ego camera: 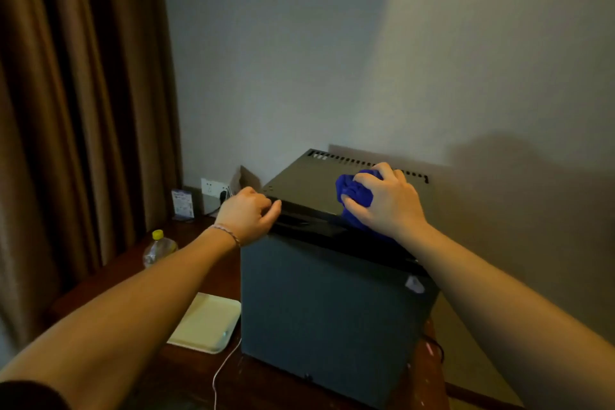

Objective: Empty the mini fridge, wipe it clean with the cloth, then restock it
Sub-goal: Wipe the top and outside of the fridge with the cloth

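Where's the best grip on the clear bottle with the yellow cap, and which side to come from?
Grip the clear bottle around its body just below the yellow cap, coming from the front right. It stands upright on the wooden table, so a sideways wrap suits it. The curtain crowds its left, while the side toward the mini fridge looks open. How full it is, I cannot tell.

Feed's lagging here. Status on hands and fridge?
Right hand grips blue cloth on mini fridge top. Left hand curled at top's front-left corner. Door shut. Nothing in the way.
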The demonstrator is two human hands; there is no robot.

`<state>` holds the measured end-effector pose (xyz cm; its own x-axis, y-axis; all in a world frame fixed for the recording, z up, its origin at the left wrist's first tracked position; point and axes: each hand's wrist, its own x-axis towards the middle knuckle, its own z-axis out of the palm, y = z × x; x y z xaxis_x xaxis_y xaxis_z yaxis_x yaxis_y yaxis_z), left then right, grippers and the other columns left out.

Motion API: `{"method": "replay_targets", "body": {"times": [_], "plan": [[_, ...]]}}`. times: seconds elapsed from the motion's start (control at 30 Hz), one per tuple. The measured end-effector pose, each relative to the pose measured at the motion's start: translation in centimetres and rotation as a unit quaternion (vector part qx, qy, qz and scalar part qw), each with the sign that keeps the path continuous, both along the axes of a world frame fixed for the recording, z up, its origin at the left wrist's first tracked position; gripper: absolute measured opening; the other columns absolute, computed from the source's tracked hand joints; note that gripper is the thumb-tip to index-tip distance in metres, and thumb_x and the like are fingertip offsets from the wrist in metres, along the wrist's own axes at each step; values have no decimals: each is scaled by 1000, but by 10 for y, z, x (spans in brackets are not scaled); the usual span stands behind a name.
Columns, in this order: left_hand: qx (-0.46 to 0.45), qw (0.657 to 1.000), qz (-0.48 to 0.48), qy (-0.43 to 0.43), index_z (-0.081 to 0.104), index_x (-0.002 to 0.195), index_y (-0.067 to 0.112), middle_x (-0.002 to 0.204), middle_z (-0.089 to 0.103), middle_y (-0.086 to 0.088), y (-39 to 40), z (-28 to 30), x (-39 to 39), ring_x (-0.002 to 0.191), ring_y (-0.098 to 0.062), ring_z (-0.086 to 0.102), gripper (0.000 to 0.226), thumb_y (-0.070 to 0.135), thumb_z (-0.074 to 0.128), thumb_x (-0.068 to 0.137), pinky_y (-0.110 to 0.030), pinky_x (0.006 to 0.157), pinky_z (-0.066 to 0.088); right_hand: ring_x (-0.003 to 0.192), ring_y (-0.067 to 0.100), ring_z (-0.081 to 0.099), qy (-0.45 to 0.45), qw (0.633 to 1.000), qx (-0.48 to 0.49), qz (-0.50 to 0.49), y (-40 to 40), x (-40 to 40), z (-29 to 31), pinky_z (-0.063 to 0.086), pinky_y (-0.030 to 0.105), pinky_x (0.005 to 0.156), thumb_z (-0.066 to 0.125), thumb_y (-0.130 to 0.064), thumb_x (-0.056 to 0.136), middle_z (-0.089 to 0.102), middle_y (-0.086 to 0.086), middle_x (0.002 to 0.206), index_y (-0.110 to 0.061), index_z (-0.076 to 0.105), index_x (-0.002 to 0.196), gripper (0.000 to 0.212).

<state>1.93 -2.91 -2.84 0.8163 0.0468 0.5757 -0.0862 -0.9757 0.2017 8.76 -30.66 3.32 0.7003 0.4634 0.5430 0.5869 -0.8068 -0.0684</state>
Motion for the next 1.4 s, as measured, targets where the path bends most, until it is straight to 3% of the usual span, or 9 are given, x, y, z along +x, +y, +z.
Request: {"method": "replay_targets", "body": {"times": [0.37,0.47,0.53,0.63,0.7,0.73,1.03,1.27,1.4], "plan": [[-118,976,-67,-170,62,63,18,68,59,7,21,-13,55,76,-11,56,35,36,56,92,-31,71,51,111,26,48,57,992,-42,106,78,77,-17,48,43,88,56,-67,85,48,-5,127,-36,62,125,51],[-216,972,-18,-93,66,91,17,93,61,5,31,2,71,89,-11,57,18,35,68,88,-22,80,45,113,24,45,82,988,-69,111,96,87,-16,47,44,90,53,-69,86,46,-6,127,-39,60,126,50],[-264,963,22,52,60,121,17,117,58,1,38,3,80,107,-13,56,43,38,73,86,-21,88,43,114,23,45,85,989,-57,107,104,94,-19,47,44,90,52,-70,86,45,-8,128,-40,59,126,50],[-447,866,9,226,47,141,15,131,58,-5,46,-5,87,115,-23,61,67,47,69,86,-34,95,51,117,21,44,79,990,-53,103,115,105,-22,46,43,90,50,-71,86,44,-9,133,-42,57,127,50],[-583,763,-51,274,55,132,8,116,69,-16,50,-7,90,102,-31,70,59,46,65,88,-44,94,55,119,21,43,68,989,-57,114,124,111,-23,47,43,90,49,-71,87,41,-10,137,-42,56,129,52],[-596,750,-75,278,59,127,5,113,71,-20,51,-6,89,101,-34,70,52,42,61,92,-45,95,55,121,21,43,60,989,-58,122,127,113,-23,47,44,90,48,-71,87,40,-9,139,-41,55,131,53],[-593,749,-153,251,62,125,14,113,70,-19,61,-19,96,106,-33,67,41,39,42,99,-50,103,48,125,16,42,21,977,-67,201,136,128,-32,53,42,81,45,-69,89,45,-15,139,-44,54,131,50],[-597,756,-149,223,38,121,48,104,69,21,61,-31,108,83,20,62,31,23,39,103,-1,67,44,119,14,47,38,972,-49,225,164,150,-31,53,41,76,48,-68,89,50,-22,134,-48,63,122,42],[-594,746,-131,271,43,133,42,136,53,14,70,-26,133,115,10,52,39,46,54,96,-19,105,42,116,11,47,65,970,-30,233,176,182,-34,50,41,88,54,-67,87,51,-23,132,-47,64,121,41]]}}
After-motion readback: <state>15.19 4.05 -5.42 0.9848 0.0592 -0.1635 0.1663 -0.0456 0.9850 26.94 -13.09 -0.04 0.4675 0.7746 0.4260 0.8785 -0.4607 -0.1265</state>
